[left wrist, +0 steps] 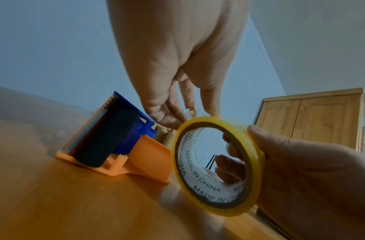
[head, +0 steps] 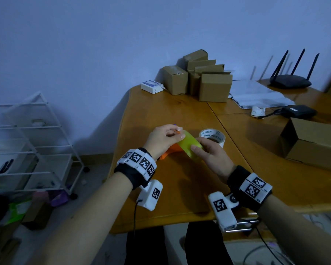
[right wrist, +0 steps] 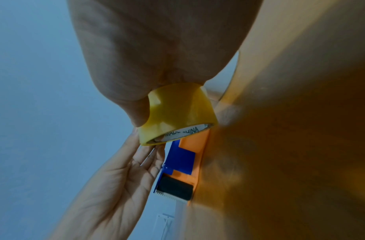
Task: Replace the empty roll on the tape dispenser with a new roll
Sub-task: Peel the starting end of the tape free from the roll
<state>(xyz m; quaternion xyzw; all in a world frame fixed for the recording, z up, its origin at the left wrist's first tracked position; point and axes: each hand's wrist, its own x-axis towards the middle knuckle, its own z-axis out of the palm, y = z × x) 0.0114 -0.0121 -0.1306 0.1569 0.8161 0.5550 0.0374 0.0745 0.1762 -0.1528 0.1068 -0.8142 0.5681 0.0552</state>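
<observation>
My right hand (head: 198, 144) grips a new yellow tape roll (head: 188, 147), thumb on its outer face and fingers through the core (left wrist: 228, 211). My left hand (head: 177, 133) reaches over the orange and blue tape dispenser (head: 165, 153) and pinches at the roll's top rim (right wrist: 177, 110); whether it has the loose tape end I cannot tell. The dispenser (left wrist: 115, 142) lies on its side on the wooden table, black roller and toothed blade towards the left wrist camera. The empty white core (head: 205, 133), printed "MADE IN CHINA", lies flat just behind my right hand.
Small cardboard boxes (head: 214, 87) and a white device (head: 151, 87) stand at the table's (head: 180, 197) far edge. Papers (head: 260, 94), a black router (head: 290, 83), a black pouch (head: 298, 111) and an open box (head: 311, 144) are to the right. A white wire rack (head: 27, 142) stands on the floor at left.
</observation>
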